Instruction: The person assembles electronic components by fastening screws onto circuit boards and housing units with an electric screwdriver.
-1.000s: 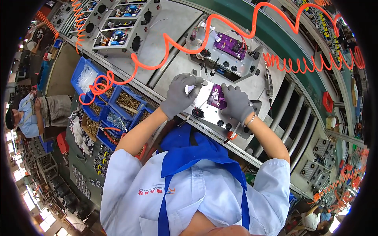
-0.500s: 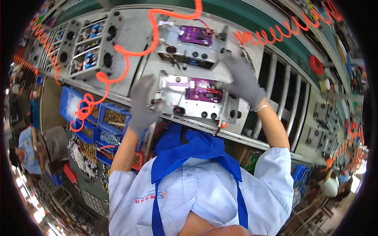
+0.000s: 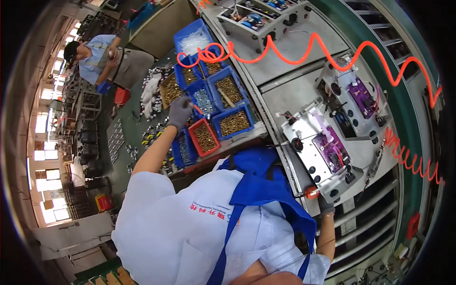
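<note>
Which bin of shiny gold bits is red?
The red bin is just left of a blue bin of gold bits, on the side nearer the person. No other bin of gold bits has red walls.

Pale blue-white shirt [image 3: 159, 223], short loose sleeves [image 3: 145, 190], small red lettering [image 3: 209, 212] on the chest, bright blue apron [image 3: 259, 185], narrow straps [image 3: 226, 242], left hand [image 3: 180, 113] and right hand [image 3: 326, 207] gloved grey

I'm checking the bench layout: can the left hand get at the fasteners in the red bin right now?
Probably yes: the left hand is close to the open-topped red bin, and nothing visible covers the brass-coloured fasteners in it.
</note>
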Tool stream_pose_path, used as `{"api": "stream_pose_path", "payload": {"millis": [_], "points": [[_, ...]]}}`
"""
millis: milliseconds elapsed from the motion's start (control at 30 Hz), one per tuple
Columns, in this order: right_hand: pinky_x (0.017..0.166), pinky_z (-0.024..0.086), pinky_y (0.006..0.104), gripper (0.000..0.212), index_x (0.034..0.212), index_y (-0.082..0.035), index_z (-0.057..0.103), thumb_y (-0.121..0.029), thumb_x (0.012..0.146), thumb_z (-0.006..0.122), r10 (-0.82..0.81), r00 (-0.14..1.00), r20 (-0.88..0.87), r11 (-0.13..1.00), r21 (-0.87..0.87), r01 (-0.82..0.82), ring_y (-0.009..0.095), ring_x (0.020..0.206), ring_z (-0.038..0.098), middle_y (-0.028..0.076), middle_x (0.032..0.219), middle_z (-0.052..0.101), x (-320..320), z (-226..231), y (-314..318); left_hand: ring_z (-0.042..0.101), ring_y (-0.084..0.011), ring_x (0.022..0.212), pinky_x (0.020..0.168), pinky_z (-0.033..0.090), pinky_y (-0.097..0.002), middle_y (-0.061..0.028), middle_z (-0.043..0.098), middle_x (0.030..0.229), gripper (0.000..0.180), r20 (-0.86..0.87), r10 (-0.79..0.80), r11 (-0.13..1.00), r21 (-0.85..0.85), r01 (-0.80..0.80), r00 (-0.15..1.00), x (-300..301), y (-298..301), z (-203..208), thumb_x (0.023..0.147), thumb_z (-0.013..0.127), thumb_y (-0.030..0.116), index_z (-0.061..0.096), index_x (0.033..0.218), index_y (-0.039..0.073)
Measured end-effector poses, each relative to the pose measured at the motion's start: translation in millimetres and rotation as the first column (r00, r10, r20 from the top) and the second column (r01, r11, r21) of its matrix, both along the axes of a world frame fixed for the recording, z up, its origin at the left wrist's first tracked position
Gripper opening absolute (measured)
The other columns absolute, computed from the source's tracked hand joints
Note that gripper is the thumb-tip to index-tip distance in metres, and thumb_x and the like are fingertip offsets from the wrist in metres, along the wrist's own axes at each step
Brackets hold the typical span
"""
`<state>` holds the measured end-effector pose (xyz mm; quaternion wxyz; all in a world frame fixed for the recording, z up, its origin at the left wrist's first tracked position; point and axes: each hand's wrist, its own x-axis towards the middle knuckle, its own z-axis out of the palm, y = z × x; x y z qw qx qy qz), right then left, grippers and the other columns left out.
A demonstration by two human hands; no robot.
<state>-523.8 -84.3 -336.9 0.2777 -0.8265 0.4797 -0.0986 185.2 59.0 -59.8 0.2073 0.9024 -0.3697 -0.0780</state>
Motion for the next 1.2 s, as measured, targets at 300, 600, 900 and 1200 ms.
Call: {"api": "stream_pose_path", "payload": {"millis": [300,600,900,1200], "points": [[0.101,0.033,0.052,0.049,0.116,-0.002,0.049,-0.008,0.071,0.066,0.0,0.999,0.053,0.947,-0.321,0.017,0.04,0.118,0.045,0.018,0.118,0.052,73,252,25,0.063,-0.0342,0.088,0.078,0.051,-0.0429,-0.0188,0.06,0.098,0.041,0.147,-0.304,0.806,0.566,0.172,0.941,-100,44,-65,0.071,0.068,0.018,0.057,0.109,0.007],[0.09,0.044,0.0428,0.045,0.1,0.005,0.05,-0.035,0.079,0.047,-0.173,0.047,0.984,0.336,0.014,0.942,0.03,0.093,0.056,0.017,0.099,0.056,62,393,75,0.061,-0.0378,0.08,0.073,0.049,-0.0469,-0.0175,0.062,0.083,0.015,0.029,-0.373,0.853,0.403,0.33,0.928,-58,45,-46,0.076,0.056,0.012,0.063,0.089,0.008],[0.057,0.036,0.025,0.054,0.112,-0.007,0.056,-0.033,0.069,0.076,0.518,-0.075,0.852,0.69,-0.365,0.625,0.006,0.055,0.045,-0.006,0.069,0.045,81,459,47,0.046,-0.015,0.059,0.051,0.042,-0.0264,-0.0039,0.049,0.077,0.017,-0.991,0.053,0.99,0.037,-0.137,0.119,-1,68,-45,0.09,0.054,0.014,0.06,0.1,0.001],[0.057,0.038,0.0221,0.047,0.115,-0.005,0.051,-0.026,0.076,0.067,0.248,-0.415,0.875,0.858,0.0,0.513,0.005,0.052,0.041,-0.005,0.064,0.04,99,451,21,0.031,-0.0088,0.06,0.05,0.035,-0.0196,-0.0001,0.034,0.081,0.021,-0.608,-0.599,0.777,-0.284,-0.562,-0.521,-60,24,-13,0.097,0.048,0.018,0.05,0.109,0.002]]}}
